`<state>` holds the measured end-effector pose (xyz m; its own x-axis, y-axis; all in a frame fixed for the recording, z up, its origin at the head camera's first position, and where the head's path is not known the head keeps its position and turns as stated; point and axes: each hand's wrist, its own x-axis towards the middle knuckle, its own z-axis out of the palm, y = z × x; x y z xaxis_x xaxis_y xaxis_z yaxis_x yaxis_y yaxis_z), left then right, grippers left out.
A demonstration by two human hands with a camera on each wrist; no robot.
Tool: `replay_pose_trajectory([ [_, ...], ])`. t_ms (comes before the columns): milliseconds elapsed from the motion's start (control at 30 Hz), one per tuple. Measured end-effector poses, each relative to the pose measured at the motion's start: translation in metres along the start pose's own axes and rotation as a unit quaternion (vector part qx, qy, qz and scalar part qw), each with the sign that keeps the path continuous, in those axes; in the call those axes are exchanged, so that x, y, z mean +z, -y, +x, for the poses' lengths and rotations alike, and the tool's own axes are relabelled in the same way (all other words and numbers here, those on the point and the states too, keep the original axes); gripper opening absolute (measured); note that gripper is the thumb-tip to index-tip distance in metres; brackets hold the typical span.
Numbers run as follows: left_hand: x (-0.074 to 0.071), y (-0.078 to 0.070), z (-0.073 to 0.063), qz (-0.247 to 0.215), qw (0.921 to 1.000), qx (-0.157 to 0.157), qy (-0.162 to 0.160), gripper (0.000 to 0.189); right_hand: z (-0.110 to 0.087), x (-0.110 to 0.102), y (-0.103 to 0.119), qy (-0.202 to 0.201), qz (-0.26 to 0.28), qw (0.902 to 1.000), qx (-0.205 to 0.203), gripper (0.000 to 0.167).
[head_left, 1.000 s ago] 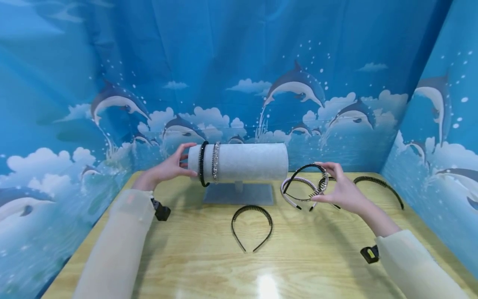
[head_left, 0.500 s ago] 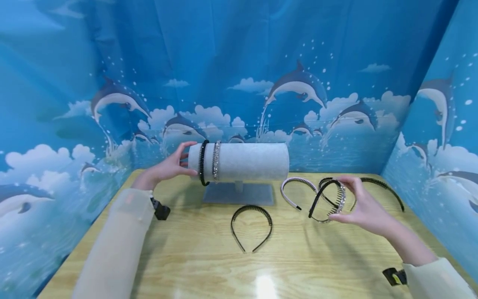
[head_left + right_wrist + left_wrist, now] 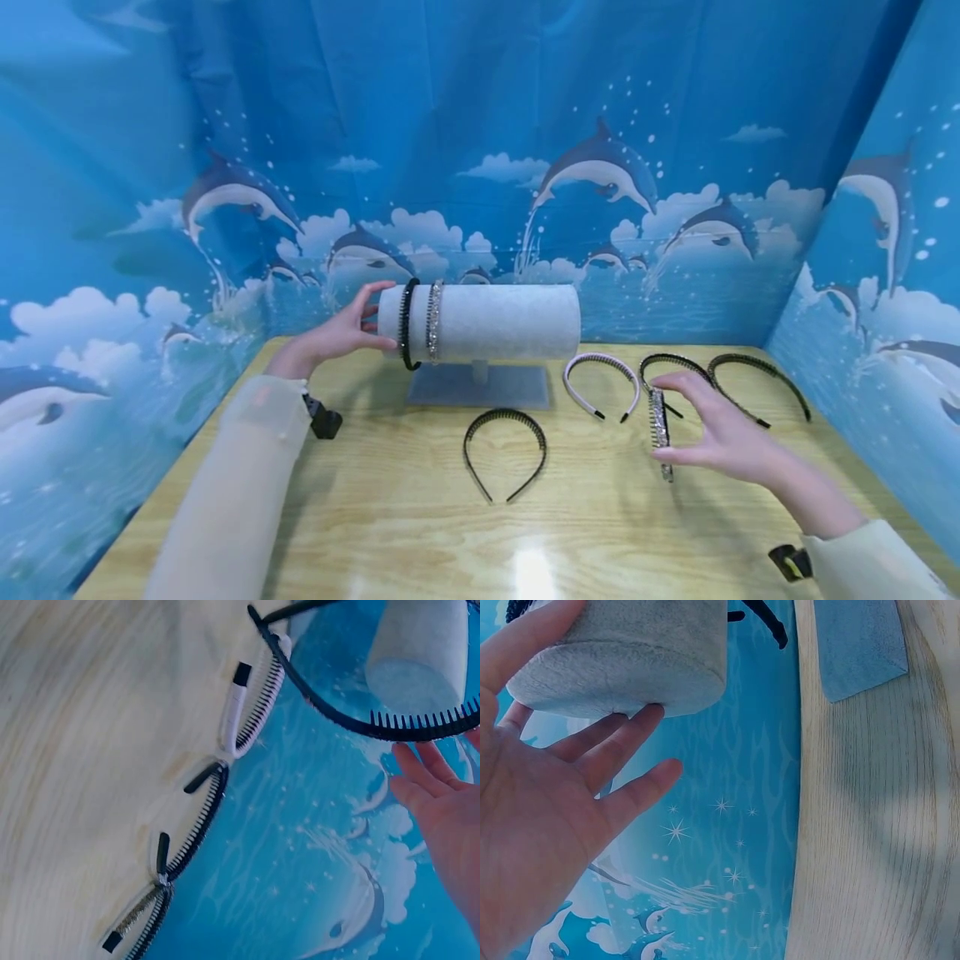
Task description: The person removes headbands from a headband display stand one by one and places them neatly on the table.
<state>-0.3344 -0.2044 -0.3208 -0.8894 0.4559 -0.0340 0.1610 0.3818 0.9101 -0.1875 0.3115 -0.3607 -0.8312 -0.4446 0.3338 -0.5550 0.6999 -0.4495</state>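
We judge two headbands (image 3: 433,323) done on the stand (image 3: 513,323), left hand (image 3: 339,333) spread against it, five remaining, right hand (image 3: 726,437) pinching one headband (image 3: 660,425).

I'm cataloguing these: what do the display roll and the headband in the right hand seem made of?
Display roll: probably fabric-covered, velvet-like and matte grey, given its soft, mottled nap. Headband in the right hand: likely dark plastic, judging by its evenly spaced comb teeth, with glittering stones that could be glass or acrylic.
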Motion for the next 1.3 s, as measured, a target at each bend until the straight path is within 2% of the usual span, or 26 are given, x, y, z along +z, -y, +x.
replay_pose_trajectory([
  [533, 0.001, -0.001, 0.0, -0.008, 1.0, -0.004, -0.002, 0.098, 0.021, 0.045, -0.009, 0.057, 0.03, 0.9975, -0.028, 0.079],
  [967, 0.0, 0.003, 0.0, -0.015, 0.9999, 0.004, 0.003, 0.097, 0.03, 0.076, -0.009, 0.097, -0.014, 0.994, -0.049, 0.082],
  [1300, 0.0, 0.004, -0.001, -0.014, 0.9999, 0.004, 0.004, 0.097, 0.034, 0.092, -0.009, 0.144, -0.07, 0.9857, -0.053, 0.086],
])
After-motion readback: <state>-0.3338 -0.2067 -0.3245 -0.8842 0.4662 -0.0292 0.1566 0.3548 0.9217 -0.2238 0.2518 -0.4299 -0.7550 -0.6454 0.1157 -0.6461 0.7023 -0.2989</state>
